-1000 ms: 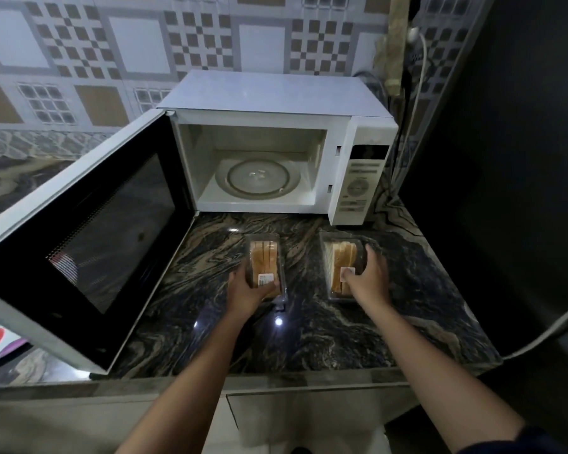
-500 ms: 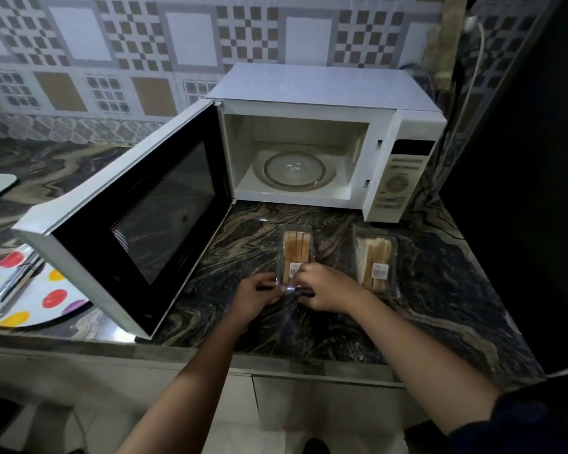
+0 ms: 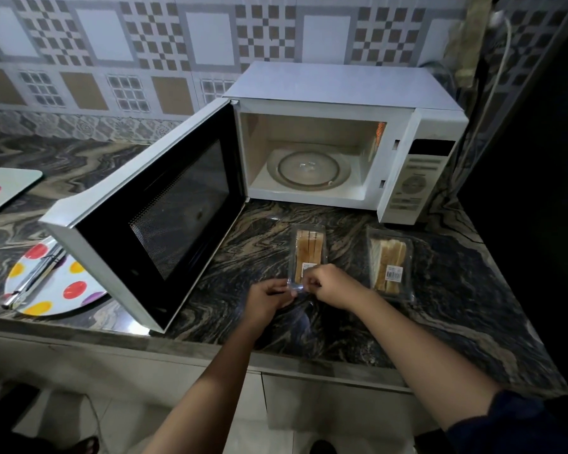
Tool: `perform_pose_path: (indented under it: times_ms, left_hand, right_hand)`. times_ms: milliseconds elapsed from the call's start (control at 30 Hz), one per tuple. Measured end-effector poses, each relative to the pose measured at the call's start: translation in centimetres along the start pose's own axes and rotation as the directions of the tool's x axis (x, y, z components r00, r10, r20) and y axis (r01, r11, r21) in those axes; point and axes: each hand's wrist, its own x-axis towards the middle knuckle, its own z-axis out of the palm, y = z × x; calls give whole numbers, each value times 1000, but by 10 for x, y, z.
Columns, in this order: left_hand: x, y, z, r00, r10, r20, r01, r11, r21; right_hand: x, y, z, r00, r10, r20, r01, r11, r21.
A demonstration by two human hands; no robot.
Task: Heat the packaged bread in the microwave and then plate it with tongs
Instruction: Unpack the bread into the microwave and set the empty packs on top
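Two clear plastic packs of sliced bread lie on the dark marble counter in front of the white microwave. Both hands pinch the near edge of the left bread pack: my left hand from the left, my right hand from the right. The right bread pack lies untouched beside them. The microwave door stands wide open to the left, and the glass turntable inside holds nothing. At the far left, metal tongs rest on a polka-dot plate.
A pale board with a pink mark lies on the counter at the far left. A white cable hangs down the wall right of the microwave. A dark surface fills the right side. The counter's front edge runs just below my hands.
My right hand left the right bread pack and joined my left hand at the near edge of the left pack. The view shifted left, bringing the plate and tongs into sight.
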Motion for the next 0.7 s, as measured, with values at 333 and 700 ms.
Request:
perform_pose_path:
  times_ms: [333,700]
  left_hand:
    - [-4,11,8,991,-123,-53,119,990,-77]
    - [-7,21,16,954,-257,-154,246,965,-86]
  right_hand:
    - [6,-6,-9,997,36,64,-38,999,17]
    - [4,-20,-45,995,-3,102,-5,997,77]
